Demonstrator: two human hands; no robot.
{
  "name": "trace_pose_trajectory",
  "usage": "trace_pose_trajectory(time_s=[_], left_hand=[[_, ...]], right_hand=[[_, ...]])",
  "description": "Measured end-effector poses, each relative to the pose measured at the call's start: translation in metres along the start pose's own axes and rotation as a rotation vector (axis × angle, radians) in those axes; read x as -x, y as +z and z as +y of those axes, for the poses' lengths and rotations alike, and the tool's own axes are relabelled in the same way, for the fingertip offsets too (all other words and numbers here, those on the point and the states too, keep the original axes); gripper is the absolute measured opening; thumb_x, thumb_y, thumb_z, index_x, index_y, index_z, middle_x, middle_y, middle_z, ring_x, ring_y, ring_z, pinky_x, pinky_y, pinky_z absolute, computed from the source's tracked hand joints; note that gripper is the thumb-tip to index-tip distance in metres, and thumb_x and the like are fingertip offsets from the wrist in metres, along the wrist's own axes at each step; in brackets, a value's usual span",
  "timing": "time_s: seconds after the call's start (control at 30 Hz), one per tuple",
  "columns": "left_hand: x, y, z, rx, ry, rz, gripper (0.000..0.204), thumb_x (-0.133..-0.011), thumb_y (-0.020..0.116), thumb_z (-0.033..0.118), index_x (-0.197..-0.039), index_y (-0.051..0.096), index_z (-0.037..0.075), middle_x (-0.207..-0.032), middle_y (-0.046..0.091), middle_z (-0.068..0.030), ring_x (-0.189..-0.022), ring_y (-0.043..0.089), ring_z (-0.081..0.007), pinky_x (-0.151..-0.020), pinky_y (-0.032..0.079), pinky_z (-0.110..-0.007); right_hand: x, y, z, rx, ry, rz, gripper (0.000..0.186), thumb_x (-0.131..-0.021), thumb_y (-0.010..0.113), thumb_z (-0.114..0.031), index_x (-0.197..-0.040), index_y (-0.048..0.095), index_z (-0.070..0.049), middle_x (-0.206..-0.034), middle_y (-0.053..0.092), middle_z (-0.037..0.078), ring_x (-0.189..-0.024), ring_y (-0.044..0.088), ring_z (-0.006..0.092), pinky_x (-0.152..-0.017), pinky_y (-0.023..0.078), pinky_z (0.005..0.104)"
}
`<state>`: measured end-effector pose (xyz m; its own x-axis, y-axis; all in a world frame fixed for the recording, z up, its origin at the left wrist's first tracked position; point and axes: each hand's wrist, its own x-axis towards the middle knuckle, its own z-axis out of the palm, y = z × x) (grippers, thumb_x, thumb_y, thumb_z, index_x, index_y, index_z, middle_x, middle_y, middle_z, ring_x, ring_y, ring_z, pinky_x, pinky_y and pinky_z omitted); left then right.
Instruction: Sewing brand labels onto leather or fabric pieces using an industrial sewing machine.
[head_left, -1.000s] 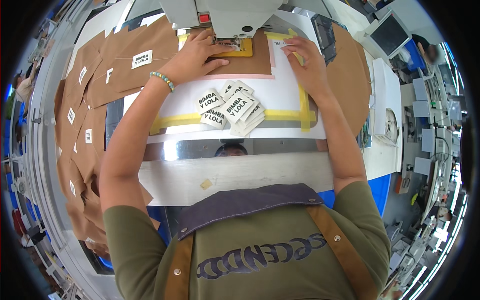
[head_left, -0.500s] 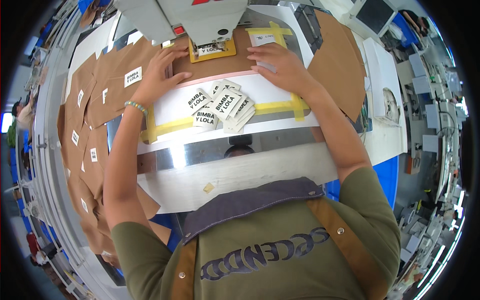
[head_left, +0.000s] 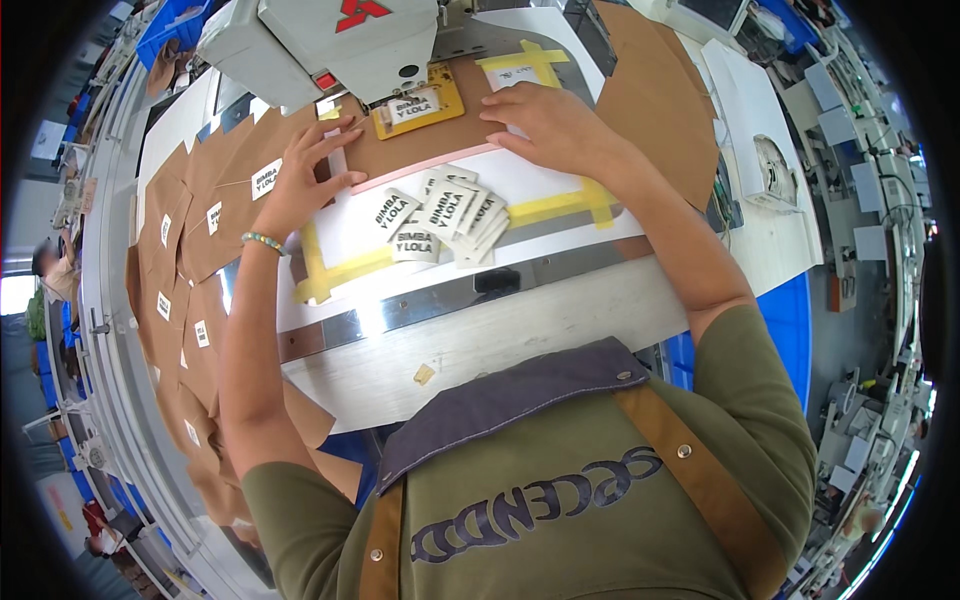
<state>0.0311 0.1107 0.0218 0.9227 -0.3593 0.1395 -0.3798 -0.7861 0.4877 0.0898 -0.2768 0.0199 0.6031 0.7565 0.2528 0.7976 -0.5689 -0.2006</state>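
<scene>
My left hand (head_left: 300, 182) is open, fingers spread, thumb apart, at the left end of a brown panel (head_left: 385, 158). My right hand (head_left: 550, 128) is open too, fingers loosely bent, at the panel's right end, just below a small paper note (head_left: 515, 76). Neither hand is gripping. A beaded bracelet (head_left: 266, 242) is on my left wrist.

The brown panel lies flat between my hands, a pink strip (head_left: 430, 165) along its near edge. On it, between my hands, sits a yellow frame (head_left: 452, 98) around a white label (head_left: 415, 106) with black print. The sewing machine (head_left: 335, 50) is just above it, partly over the panel; needle contact too small to tell.

Nearer me, a loose overlapping label pile (head_left: 450, 218) lies on a white sheet (head_left: 345, 235), edged with yellow tape (head_left: 355, 268). Then a shiny metal strip (head_left: 450, 292) and the bare worktop (head_left: 570, 305), a beige scrap (head_left: 424, 374) on it.

Left: overlapping brown pieces (head_left: 225, 165), several with white labels. Right: more brown sheets (head_left: 665, 100), then a white box (head_left: 750, 120), with a blue bin (head_left: 790, 335) lower down.
</scene>
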Motion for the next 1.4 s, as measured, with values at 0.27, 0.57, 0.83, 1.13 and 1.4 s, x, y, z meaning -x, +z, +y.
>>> trace_pose_trajectory(time_s=[0.27, 0.57, 0.83, 1.13, 1.4], left_hand=[[-0.012, 0.035, 0.027, -0.088, 0.139, 0.186, 0.039, -0.088, 0.086, 0.019, -0.123, 0.076, 0.006, -0.136, 0.068, -0.0082, -0.128, 0.060, -0.0313, -0.109, 0.049, -0.043], [-0.002, 0.036, 0.027, -0.064, 0.188, 0.251, 0.015, -0.087, 0.073, -0.005, -0.100, 0.068, 0.001, -0.113, 0.070, -0.0105, -0.110, 0.065, -0.0334, -0.095, 0.055, -0.042], [0.084, 0.001, 0.013, -0.307, 0.202, 0.264, 0.017, -0.088, 0.065, -0.009, -0.101, 0.066, 0.002, -0.114, 0.071, -0.0104, -0.115, 0.069, -0.0344, -0.093, 0.058, -0.044], [0.148, -0.045, -0.077, -0.450, -0.115, 0.405, 0.019, -0.095, 0.060, -0.010, -0.108, 0.070, 0.001, -0.121, 0.073, -0.0141, -0.111, 0.073, -0.0376, -0.095, 0.057, -0.043], [0.124, -0.056, -0.063, -0.356, -0.317, 0.293, 0.047, -0.097, 0.056, -0.012, -0.140, 0.066, 0.003, -0.150, 0.064, -0.0135, -0.132, 0.067, -0.0321, -0.112, 0.055, -0.040]], right_hand=[[0.009, -0.028, -0.020, 0.151, 0.106, -0.233, 0.037, -0.102, 0.072, -0.034, -0.124, 0.075, -0.006, -0.114, 0.072, 0.010, -0.111, 0.070, 0.0306, -0.095, 0.058, 0.0440], [0.015, -0.009, -0.020, 0.333, -0.018, -0.060, 0.018, -0.095, 0.075, -0.021, -0.108, 0.076, -0.008, -0.104, 0.073, 0.005, -0.099, 0.074, 0.0263, -0.080, 0.061, 0.0397], [0.033, -0.004, -0.038, 0.085, -0.240, 0.245, 0.013, -0.090, 0.077, -0.009, -0.103, 0.077, -0.008, -0.111, 0.078, 0.003, -0.100, 0.074, 0.0231, -0.078, 0.062, 0.0373], [0.069, -0.053, 0.007, 0.099, 0.047, 0.246, 0.016, -0.097, 0.072, -0.019, -0.108, 0.078, -0.008, -0.107, 0.078, 0.008, -0.098, 0.073, 0.0303, -0.083, 0.060, 0.0411], [0.137, -0.074, 0.023, 0.309, 0.332, 0.039, 0.027, -0.096, 0.075, -0.023, -0.120, 0.078, -0.010, -0.122, 0.075, 0.011, -0.108, 0.072, 0.0336, -0.090, 0.058, 0.0459]])
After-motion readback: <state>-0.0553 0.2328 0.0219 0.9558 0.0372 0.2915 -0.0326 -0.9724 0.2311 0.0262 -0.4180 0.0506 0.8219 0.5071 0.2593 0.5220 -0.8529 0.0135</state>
